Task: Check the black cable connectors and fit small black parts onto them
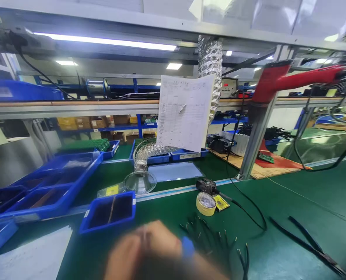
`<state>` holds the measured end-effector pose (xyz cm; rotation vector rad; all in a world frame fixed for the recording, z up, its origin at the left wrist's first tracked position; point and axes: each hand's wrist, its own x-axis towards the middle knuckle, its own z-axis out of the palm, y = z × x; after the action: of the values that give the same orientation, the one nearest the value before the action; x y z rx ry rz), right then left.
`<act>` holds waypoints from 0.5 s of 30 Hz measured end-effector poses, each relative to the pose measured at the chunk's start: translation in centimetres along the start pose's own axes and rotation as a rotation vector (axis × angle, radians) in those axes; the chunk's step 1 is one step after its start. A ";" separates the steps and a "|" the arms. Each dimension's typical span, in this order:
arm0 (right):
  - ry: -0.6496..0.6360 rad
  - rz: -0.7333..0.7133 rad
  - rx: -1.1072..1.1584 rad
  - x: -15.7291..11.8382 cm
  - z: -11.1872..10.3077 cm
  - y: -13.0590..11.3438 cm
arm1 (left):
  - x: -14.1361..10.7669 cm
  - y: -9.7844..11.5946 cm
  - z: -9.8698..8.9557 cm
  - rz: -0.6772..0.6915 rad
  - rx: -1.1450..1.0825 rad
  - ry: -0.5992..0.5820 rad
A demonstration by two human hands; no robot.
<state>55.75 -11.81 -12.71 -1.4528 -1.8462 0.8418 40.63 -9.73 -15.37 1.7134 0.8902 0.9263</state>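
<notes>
We see the person's hands (144, 247) blurred by motion at the near edge of the bench, close together; we cannot tell whether they touch or what they hold. A blue band (187, 248) circles one wrist. Just to their right, a loose bundle of black wires (210, 243) with bared ends lies on the green bench mat (292, 202), the nearest thing to the hands.

Ahead and to the left sits a blue tray (109, 213) with a dark lining and a thin strand inside. More blue trays (56, 186) crowd the bench's left side, and a white sheet (30, 256) lies in the near left corner. Toward the middle we find a yellow-rimmed roll (205, 205), a yellow card (221, 202) and a small black device (206, 186) with a cable. At the far edge, a glass hood (140, 182) sits on a flexible aluminium duct (152, 151). A printed form (185, 112) hangs above it with a pen (182, 109) on it; its text is too small for us to read.
</notes>
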 end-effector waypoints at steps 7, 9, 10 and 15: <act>0.002 0.261 0.740 -0.5 -3.0 -1.4 | 1.9 -0.7 -1.7 -0.266 -0.688 0.017; 0.007 0.257 0.753 -0.4 -3.1 -1.5 | 1.8 -0.6 -1.4 -0.315 -0.924 -0.125; 0.012 0.240 0.712 -0.4 -3.2 -1.6 | 1.7 -0.4 -1.3 -0.315 -0.993 -0.167; -0.028 -0.039 0.177 -0.8 -3.9 -2.3 | 1.3 0.0 -1.2 -0.245 -1.025 -0.187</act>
<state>57.65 -12.60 -8.59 -1.2972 -1.7658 0.9848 40.10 -8.10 -14.86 0.7658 0.3551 0.8186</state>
